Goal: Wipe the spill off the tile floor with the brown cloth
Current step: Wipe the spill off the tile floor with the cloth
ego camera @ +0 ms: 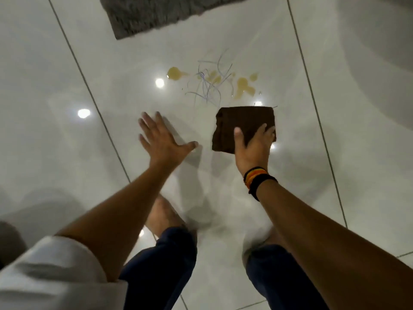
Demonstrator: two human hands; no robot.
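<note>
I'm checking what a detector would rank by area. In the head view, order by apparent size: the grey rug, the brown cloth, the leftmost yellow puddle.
1. Grey rug, largest, though the frame's top cuts it off.
2. Brown cloth, held above the floor nearer the camera, so it may look bigger than it is.
3. Leftmost yellow puddle, clearly smallest.

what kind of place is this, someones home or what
Probably a room in a home, though that is a guess. The floor is glossy pale tile reflecting ceiling lights, a grey shaggy rug lies at the top, and the person stands barefoot by the yellowish spill.
</note>
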